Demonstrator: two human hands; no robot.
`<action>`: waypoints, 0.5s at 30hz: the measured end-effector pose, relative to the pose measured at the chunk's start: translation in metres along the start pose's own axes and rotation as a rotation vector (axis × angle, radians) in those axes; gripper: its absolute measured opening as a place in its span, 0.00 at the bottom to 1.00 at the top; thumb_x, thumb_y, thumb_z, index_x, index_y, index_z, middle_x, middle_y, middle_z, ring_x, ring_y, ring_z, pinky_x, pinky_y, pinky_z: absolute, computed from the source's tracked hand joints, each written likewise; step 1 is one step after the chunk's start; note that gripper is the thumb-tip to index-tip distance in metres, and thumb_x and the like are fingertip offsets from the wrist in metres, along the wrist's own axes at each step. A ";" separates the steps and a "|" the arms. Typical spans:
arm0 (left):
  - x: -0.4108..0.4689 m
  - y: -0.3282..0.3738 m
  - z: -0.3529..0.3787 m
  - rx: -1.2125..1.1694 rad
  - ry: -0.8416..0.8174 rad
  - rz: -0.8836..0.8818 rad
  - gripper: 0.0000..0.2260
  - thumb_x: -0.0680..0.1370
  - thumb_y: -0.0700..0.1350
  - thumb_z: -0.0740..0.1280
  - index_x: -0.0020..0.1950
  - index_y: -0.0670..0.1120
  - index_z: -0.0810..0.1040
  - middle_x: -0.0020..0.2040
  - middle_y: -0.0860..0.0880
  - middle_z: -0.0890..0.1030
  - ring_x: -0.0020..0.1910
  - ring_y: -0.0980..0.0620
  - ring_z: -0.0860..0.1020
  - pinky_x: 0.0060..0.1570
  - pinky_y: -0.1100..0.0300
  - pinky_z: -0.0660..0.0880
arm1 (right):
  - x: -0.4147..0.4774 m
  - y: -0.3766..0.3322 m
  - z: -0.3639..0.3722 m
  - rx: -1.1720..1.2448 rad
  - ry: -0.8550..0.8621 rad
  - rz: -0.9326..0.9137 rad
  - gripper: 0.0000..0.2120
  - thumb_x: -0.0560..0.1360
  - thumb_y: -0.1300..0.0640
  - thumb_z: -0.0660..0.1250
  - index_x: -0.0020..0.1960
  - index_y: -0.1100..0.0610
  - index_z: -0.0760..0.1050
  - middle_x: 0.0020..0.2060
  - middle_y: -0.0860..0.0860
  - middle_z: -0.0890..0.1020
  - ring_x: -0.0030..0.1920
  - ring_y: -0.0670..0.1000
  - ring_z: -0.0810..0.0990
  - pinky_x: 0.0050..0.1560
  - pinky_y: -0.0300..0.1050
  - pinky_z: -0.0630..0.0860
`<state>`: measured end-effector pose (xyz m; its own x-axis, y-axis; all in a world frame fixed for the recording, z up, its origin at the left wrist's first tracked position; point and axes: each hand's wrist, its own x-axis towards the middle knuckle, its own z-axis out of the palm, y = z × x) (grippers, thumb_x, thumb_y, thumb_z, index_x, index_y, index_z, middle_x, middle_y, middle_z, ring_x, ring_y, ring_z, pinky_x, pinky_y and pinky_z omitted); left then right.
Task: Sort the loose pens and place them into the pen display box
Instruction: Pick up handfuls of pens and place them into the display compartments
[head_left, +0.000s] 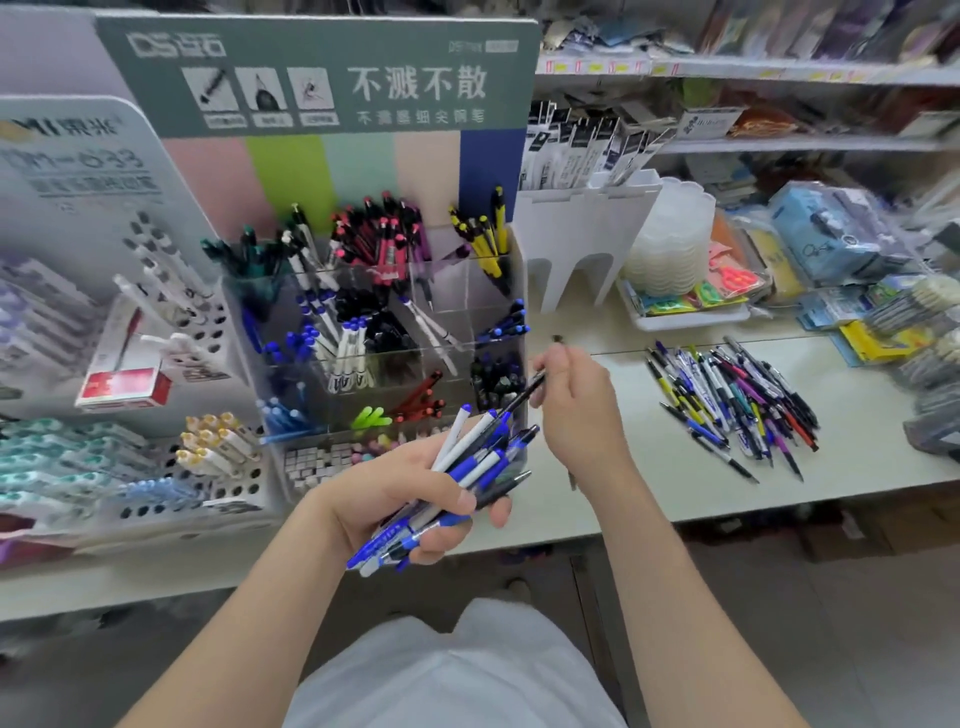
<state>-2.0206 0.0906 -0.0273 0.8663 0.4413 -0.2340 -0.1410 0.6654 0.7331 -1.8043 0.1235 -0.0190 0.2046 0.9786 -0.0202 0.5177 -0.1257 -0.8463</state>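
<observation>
1. The pen display box (457, 296) stands left on the tabletop (649, 488), clear hard plastic cells
2. The left hand (395, 499) grips a bundle of blue pens (480, 457); smooth barrels look likely to slip
3. The right hand (576, 410) pinches one dark pen (527, 389), light and stiff, best held mid-barrel
4. Loose pens (732, 400) lie heaped at right

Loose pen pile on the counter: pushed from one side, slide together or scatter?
Probably scatters: the pens lie crisscrossed and loosely heaped, unbound. Slim round barrels would likely roll on the smooth counter. Thin plastic bodies: probably light.
</observation>
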 end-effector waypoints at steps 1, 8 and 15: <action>-0.003 0.001 -0.001 -0.005 -0.003 0.013 0.25 0.80 0.32 0.64 0.77 0.45 0.69 0.55 0.35 0.76 0.28 0.50 0.75 0.24 0.56 0.66 | 0.001 -0.001 0.001 0.059 0.101 0.044 0.17 0.89 0.51 0.52 0.46 0.48 0.75 0.40 0.51 0.82 0.43 0.52 0.83 0.48 0.53 0.79; -0.014 0.010 -0.010 0.036 0.089 0.087 0.17 0.80 0.33 0.64 0.68 0.45 0.74 0.56 0.35 0.77 0.28 0.50 0.74 0.26 0.59 0.71 | 0.006 -0.030 -0.003 0.723 0.387 0.049 0.14 0.90 0.53 0.54 0.52 0.56 0.73 0.35 0.55 0.78 0.31 0.56 0.83 0.32 0.49 0.81; -0.013 0.014 -0.007 0.005 0.243 0.141 0.22 0.80 0.32 0.65 0.65 0.56 0.80 0.48 0.37 0.78 0.29 0.47 0.73 0.28 0.57 0.74 | 0.000 -0.036 0.014 0.429 -0.178 -0.031 0.13 0.86 0.51 0.65 0.52 0.59 0.82 0.29 0.49 0.73 0.25 0.48 0.67 0.27 0.43 0.65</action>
<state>-2.0371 0.0985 -0.0186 0.6977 0.6612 -0.2758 -0.2487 0.5846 0.7723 -1.8348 0.1298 0.0040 0.0296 0.9983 -0.0509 0.1235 -0.0542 -0.9909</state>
